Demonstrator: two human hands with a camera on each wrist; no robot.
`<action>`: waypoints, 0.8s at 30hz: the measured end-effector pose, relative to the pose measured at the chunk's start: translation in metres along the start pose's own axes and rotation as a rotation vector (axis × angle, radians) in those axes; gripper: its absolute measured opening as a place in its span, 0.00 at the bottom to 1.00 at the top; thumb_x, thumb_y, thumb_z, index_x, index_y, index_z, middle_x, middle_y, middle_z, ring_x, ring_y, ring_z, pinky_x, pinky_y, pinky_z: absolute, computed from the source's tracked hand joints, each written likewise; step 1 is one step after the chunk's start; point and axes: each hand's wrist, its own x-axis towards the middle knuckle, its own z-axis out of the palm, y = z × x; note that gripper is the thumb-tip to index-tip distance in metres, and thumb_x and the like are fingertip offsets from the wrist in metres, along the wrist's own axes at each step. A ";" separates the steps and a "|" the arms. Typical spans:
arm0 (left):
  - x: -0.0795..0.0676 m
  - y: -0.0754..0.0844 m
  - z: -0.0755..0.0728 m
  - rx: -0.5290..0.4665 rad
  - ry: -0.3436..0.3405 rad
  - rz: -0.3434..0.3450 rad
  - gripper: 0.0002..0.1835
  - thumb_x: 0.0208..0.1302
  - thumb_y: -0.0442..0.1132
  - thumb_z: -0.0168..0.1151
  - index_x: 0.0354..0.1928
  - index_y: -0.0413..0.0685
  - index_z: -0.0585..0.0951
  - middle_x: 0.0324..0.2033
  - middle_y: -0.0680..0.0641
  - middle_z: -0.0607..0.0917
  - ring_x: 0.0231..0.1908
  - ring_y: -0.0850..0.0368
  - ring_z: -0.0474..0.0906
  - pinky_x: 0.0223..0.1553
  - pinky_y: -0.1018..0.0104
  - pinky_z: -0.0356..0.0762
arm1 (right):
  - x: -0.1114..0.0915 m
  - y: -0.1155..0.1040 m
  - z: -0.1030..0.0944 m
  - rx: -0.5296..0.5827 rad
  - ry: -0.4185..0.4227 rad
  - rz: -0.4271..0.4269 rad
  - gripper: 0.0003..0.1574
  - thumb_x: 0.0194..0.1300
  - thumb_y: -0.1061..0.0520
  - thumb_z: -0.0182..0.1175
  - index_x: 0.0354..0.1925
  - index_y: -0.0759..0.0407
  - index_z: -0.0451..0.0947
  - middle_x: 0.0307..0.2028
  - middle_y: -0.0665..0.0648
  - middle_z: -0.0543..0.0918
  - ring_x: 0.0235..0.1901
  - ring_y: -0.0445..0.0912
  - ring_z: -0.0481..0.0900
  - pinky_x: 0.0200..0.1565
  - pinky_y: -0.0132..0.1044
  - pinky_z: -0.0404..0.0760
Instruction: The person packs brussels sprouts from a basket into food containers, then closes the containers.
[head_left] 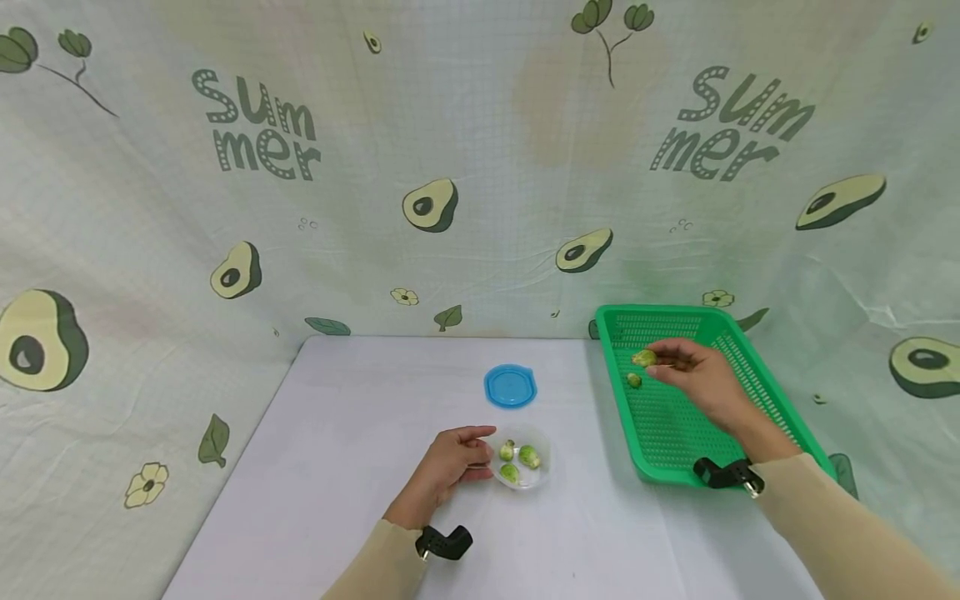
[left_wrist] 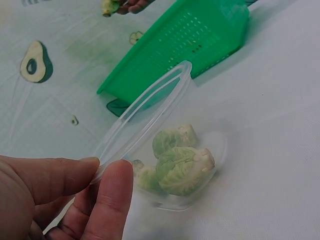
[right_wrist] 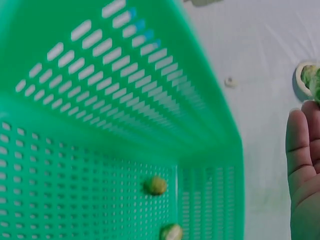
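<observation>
Thumb and fingers of my left hand (head_left: 452,461) pinch the rim of a clear plastic container (left_wrist: 186,72) at its left side. Three green Brussels sprouts (head_left: 529,457) lie inside it, seen through its wall in the left wrist view. Over the green basket (head_left: 667,477), my right hand (head_left: 697,379) holds a Brussels sprout (head_left: 643,358) between thumb and fingertips. Two more sprouts lie on the basket floor in the right wrist view, one small and round (right_wrist: 156,185), the other showing its pale cut end (right_wrist: 172,232).
A blue lid (head_left: 511,387) lies flat on the white table (head_left: 375,400), just behind the container. The basket stands at the table's right, close to the printed cloth (head_left: 495,167) that hangs behind.
</observation>
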 end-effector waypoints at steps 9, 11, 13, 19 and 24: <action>0.001 -0.001 0.000 -0.004 0.002 0.000 0.26 0.68 0.26 0.65 0.68 0.39 0.80 0.37 0.48 0.80 0.30 0.57 0.84 0.38 0.65 0.91 | -0.005 -0.015 0.023 0.122 -0.034 -0.096 0.20 0.71 0.68 0.66 0.59 0.71 0.79 0.46 0.41 0.88 0.45 0.36 0.86 0.45 0.27 0.88; 0.001 -0.001 0.000 -0.005 0.002 -0.002 0.26 0.68 0.26 0.65 0.68 0.39 0.80 0.37 0.48 0.80 0.30 0.57 0.84 0.38 0.65 0.91 | -0.006 -0.018 0.029 0.132 -0.039 -0.093 0.19 0.71 0.67 0.66 0.58 0.71 0.79 0.46 0.41 0.88 0.45 0.37 0.87 0.45 0.27 0.88; 0.000 -0.001 0.000 -0.007 0.002 -0.003 0.26 0.68 0.26 0.65 0.68 0.38 0.80 0.37 0.48 0.80 0.30 0.58 0.84 0.38 0.65 0.91 | -0.008 -0.020 0.034 0.134 -0.043 -0.082 0.19 0.72 0.66 0.67 0.59 0.71 0.80 0.46 0.41 0.88 0.46 0.36 0.87 0.46 0.28 0.88; -0.001 0.000 0.000 -0.006 0.004 -0.005 0.26 0.68 0.26 0.65 0.68 0.38 0.80 0.37 0.48 0.80 0.30 0.58 0.84 0.38 0.65 0.91 | -0.012 -0.026 0.048 0.151 -0.053 -0.083 0.20 0.71 0.66 0.67 0.59 0.71 0.80 0.45 0.43 0.88 0.44 0.38 0.88 0.45 0.30 0.89; -0.001 0.000 0.000 -0.002 0.003 -0.001 0.26 0.68 0.26 0.66 0.68 0.38 0.79 0.37 0.48 0.80 0.31 0.58 0.84 0.38 0.64 0.91 | -0.016 -0.031 0.063 0.169 -0.063 -0.095 0.19 0.71 0.67 0.67 0.57 0.73 0.80 0.44 0.44 0.88 0.43 0.36 0.87 0.43 0.29 0.89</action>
